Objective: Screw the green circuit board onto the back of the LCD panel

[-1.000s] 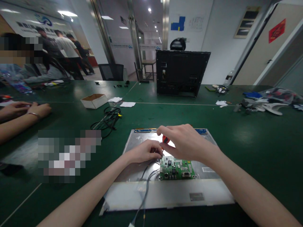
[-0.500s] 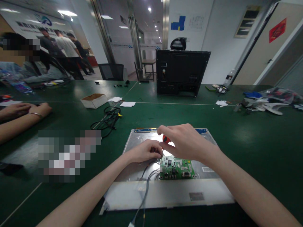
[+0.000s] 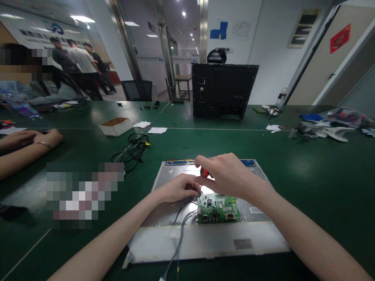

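A green circuit board [image 3: 219,208] lies on the metal back of a display panel [image 3: 211,239]. My right hand [image 3: 231,175] is closed around a screwdriver [image 3: 204,171] with a red and black handle, held over the board's upper left corner. My left hand [image 3: 183,187] rests on the panel beside that corner, its thumb and fingers pinched close to the screwdriver's lower end. What the left fingertips hold, if anything, is hidden. Grey cables [image 3: 182,238] run from the board's left side toward the panel's front edge. A blue strip board [image 3: 249,162] lines the panel's far edge.
A black monitor housing [image 3: 224,91] stands upright at the back. Left of the panel lie black cables [image 3: 134,148] and an open white box [image 3: 116,127]. A co-worker's hands [image 3: 43,138] rest on the green table at far left. Plastic bags and parts [image 3: 325,127] sit at right.
The view has shifted very slightly. Both hands stay at the board's corner, and the screwdriver handle shows almost no movement.
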Available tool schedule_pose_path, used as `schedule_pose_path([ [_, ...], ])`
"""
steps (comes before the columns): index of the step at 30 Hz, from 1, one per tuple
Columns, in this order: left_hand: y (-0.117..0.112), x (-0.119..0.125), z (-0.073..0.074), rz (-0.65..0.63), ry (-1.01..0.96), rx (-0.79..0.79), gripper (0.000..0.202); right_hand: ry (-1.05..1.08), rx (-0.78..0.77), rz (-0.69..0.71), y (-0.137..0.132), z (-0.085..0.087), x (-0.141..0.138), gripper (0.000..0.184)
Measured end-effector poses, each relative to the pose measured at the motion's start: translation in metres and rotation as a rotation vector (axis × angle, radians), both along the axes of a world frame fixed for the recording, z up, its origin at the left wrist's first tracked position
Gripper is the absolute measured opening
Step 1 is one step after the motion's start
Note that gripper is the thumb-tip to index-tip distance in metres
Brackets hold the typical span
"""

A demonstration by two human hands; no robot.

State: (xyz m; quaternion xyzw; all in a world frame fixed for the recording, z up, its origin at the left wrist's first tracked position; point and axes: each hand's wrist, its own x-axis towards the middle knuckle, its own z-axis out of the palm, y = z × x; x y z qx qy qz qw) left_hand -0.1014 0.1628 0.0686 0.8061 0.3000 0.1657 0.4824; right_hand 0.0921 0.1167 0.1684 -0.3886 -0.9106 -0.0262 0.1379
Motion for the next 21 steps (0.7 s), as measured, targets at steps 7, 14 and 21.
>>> schedule_pose_path([
  [7,0.000,-0.001,-0.001,0.006,0.008,0.001,0.010,0.011,0.001,0.012,0.001,0.001,0.002,0.021],
  [14,0.001,-0.002,-0.002,-0.002,0.000,0.033,0.009,0.017,0.003,-0.006,0.000,0.002,0.004,0.020],
  [21,0.002,-0.005,-0.004,0.033,0.050,0.045,0.011,0.037,0.009,-0.028,0.002,0.006,0.010,0.020],
])
